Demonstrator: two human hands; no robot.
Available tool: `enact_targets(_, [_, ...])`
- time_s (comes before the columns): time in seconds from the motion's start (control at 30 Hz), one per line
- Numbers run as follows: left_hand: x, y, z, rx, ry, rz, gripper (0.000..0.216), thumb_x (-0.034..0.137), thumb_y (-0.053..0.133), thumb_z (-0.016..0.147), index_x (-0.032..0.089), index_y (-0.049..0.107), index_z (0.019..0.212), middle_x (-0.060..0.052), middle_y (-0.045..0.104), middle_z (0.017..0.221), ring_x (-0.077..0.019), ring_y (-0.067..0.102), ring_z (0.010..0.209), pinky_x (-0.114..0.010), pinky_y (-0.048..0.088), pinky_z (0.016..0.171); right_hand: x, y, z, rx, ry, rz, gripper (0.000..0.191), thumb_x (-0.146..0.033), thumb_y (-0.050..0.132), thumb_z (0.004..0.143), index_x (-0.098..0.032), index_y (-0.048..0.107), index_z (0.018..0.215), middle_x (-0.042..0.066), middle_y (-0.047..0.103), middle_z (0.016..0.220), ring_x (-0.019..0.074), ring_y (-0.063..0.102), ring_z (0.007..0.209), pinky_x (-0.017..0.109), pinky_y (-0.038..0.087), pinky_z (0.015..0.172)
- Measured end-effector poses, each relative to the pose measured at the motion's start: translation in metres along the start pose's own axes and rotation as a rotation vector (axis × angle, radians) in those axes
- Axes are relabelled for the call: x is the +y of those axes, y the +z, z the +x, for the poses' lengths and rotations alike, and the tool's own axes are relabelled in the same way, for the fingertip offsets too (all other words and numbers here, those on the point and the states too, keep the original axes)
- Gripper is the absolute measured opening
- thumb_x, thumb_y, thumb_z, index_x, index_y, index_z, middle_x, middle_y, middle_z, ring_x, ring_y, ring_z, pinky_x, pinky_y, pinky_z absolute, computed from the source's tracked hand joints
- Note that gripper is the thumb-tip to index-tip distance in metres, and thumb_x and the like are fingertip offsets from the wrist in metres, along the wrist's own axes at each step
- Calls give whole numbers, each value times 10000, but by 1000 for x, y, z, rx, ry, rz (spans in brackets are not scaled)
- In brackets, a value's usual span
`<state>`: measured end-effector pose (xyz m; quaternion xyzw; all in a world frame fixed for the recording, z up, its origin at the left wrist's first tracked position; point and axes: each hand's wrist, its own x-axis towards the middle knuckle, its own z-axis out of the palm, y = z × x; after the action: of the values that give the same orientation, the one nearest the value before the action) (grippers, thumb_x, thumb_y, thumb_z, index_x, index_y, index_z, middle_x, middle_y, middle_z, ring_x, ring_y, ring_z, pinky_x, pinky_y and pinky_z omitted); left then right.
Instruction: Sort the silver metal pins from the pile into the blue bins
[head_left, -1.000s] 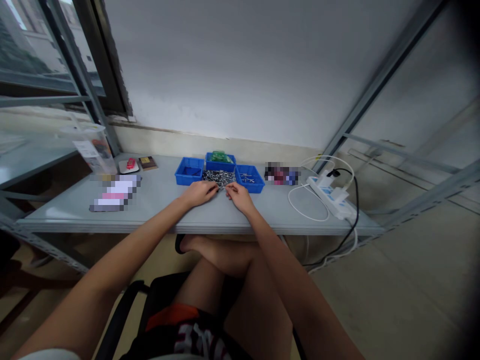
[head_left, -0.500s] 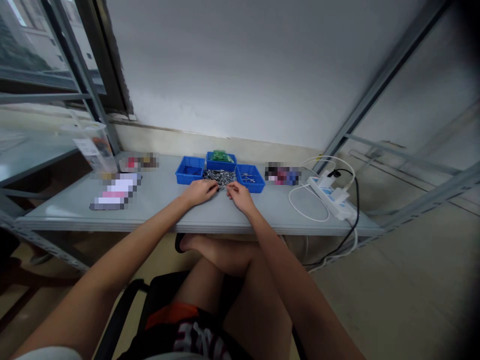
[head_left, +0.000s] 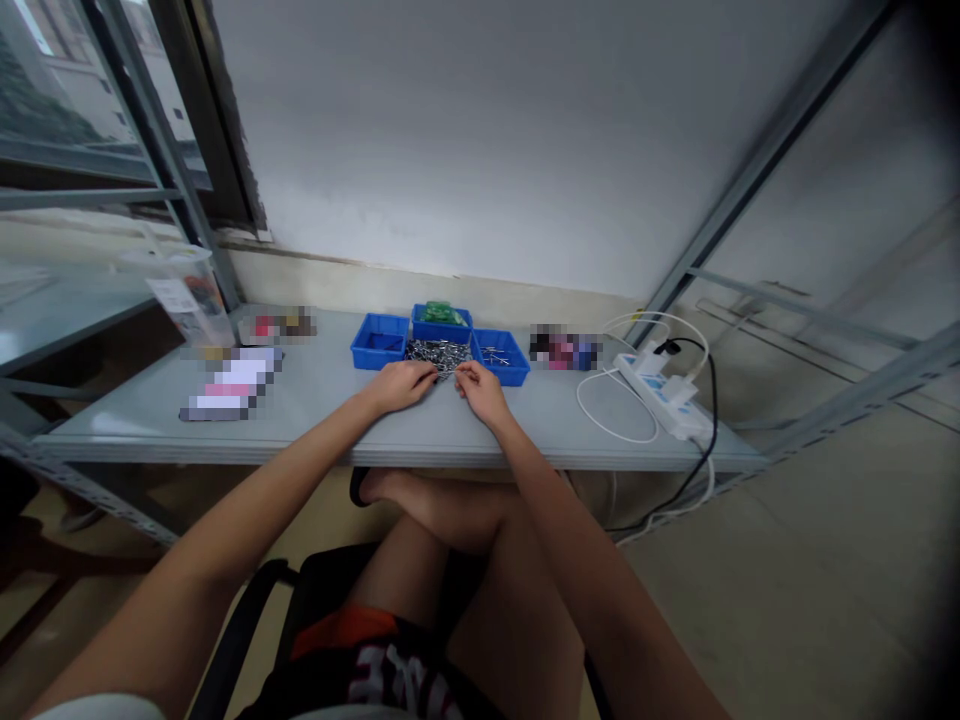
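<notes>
1. Head view: the left hand [head_left: 401, 385] and right hand [head_left: 480, 392] rest on the grey table [head_left: 315, 425]. Their fingers are curled, with the tips at the near edge of the pile of small metal parts [head_left: 439, 353]. I cannot tell whether either hand pinches a piece.
2. The pile lies at 12 o'clock from the hands, between the left blue bin [head_left: 379, 343] at 11 and the right blue bin [head_left: 501, 358] at 1.
3. Risk: a dragging wrist could scatter loose pieces toward the table's front edge at 6 o'clock.
4. Risk: the white cable [head_left: 600, 425] at 3 o'clock could snag a wide right-arm sweep.
</notes>
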<state>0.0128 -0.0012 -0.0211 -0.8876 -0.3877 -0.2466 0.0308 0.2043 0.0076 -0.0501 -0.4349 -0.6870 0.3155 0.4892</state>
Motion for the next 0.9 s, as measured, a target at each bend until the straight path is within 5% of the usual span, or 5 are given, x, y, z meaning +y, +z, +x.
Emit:
enact_targets(0.73, [-3,1,2,35,-64,35,302,351,339,904,198,599,894,-48,649,855,-188,590,796,-267,422,671,3,0,0,-7,-6,-26,196,-383,499,776,-201,541,834,-31,546,612,112,520,555,239,429,561])
enact_targets(0.9, [0,-1,0,65,17,-94,282,326,367,907,187,607,955,-44,651,875,-170,589,789,-258,428,698,0,0,-2,-80,4,-56,176,-336,506,763,-191,569,839,-21,573,643,118,533,581,244,429,586])
